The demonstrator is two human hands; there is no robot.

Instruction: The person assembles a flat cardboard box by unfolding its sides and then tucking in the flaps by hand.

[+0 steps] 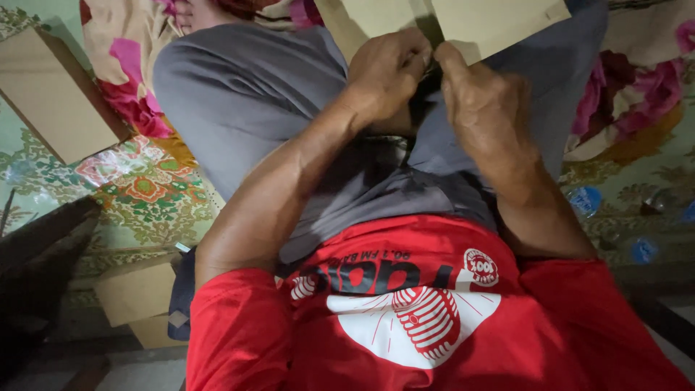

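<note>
We sit on the floor mat, the largest thing in view, patterned green and orange and spreading out to nine o'clock. Our grey trousers fill the middle, and our red shirt takes up the six o'clock edge.

At twelve o'clock lie tan paper envelopes, two sheets side by side over our lap, their lower edges meeting between our hands. Our left hand curls its fingers closed at that lower edge, pinching something small and dark that we cannot make out. Our right hand presses its thumb and fingers together on the edge of the right-hand sheet, just beside the left hand, almost touching it.

As far as we can judge, the work on the envelopes is in its middle: the sheets are in our grip and being handled at the seam, and nothing shows them finished or set aside.

A flat brown cardboard piece lies at ten o'clock, well apart. A smaller cardboard box sits at eight o'clock near our left elbow. Flowered cloth lies at two o'clock.

Room is tight between our knees; the open floor is at nine o'clock and four o'clock, where small blue bottle caps lie.
</note>
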